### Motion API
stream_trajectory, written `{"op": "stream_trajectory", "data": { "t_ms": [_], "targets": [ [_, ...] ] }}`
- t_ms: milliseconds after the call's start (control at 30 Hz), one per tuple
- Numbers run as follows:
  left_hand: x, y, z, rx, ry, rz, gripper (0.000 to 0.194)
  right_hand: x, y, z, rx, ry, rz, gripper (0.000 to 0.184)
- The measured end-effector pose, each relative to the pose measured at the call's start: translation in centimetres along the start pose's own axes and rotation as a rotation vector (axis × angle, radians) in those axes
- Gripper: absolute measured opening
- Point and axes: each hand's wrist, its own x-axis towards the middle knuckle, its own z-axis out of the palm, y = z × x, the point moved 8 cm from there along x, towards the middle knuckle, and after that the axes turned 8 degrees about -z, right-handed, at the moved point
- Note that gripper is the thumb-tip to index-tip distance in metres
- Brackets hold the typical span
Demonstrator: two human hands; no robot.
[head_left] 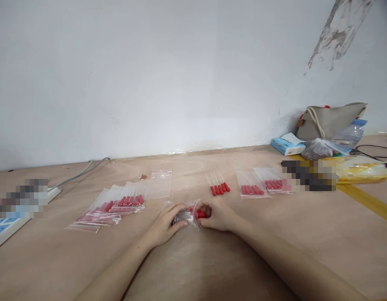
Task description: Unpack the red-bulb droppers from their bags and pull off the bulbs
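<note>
My left hand (pixel 165 223) grips a small clear zip bag (pixel 184 215) lying on the wooden table (pixel 193 267). My right hand (pixel 219 215) pinches the red-handled tools (pixel 201 213) at the bag's mouth, partly inside it. Just beyond my right hand lies a loose group of red-handled tools (pixel 219 185) with thin pale shafts. An empty clear bag (pixel 160 183) lies flat beyond my left hand.
A fanned pile of filled bags (pixel 113 206) sits to the left, two more filled bags (pixel 259 184) to the right. A white power strip (pixel 11 223) with grey cable lies far left. A grey pouch (pixel 333 120), tissue pack (pixel 287 144) and yellow packet (pixel 362 170) crowd the back right.
</note>
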Motion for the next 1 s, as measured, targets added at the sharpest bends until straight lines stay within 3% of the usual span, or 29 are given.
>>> {"op": "stream_trajectory", "data": {
  "t_ms": [200, 367, 533, 633, 767, 867, 933, 1000],
  "targets": [
    [0.0, 0.0, 0.0, -0.013, -0.002, -0.001, 0.038, -0.2, 0.3, -0.4, 0.105, -0.051, -0.007, 0.029],
    [0.0, 0.1, 0.1, -0.037, -0.014, 0.001, 0.038, -0.4, 0.5, -0.6, 0.144, -0.038, -0.026, 0.024],
    [0.0, 0.0, 0.1, -0.046, -0.018, -0.003, 0.038, -0.3, 3.4, -2.7, 0.406, 0.040, 0.127, 0.017],
    [0.1, 0.0, 0.1, -0.045, -0.011, 0.000, 0.036, -0.6, 5.2, -5.0, 0.577, 0.060, 0.257, 0.023],
    [-0.2, 0.1, 0.0, -0.038, -0.013, 0.001, 0.037, -1.3, 6.7, -10.1, 0.589, 0.250, 0.357, 0.030],
    [-0.2, 0.2, -0.5, -0.046, -0.007, 0.002, 0.040, -1.5, 6.9, -13.1, 0.546, 0.472, 0.303, 0.028],
    [0.4, 0.1, -1.3, -0.081, 0.053, -0.031, 0.037, -1.1, 6.5, -13.5, 0.485, 0.567, 0.225, 0.029],
    [1.9, -0.5, -2.0, -0.166, 0.126, -0.112, 0.033, -0.2, 5.7, -12.6, 0.364, 0.595, 0.123, 0.028]
  ]
}}
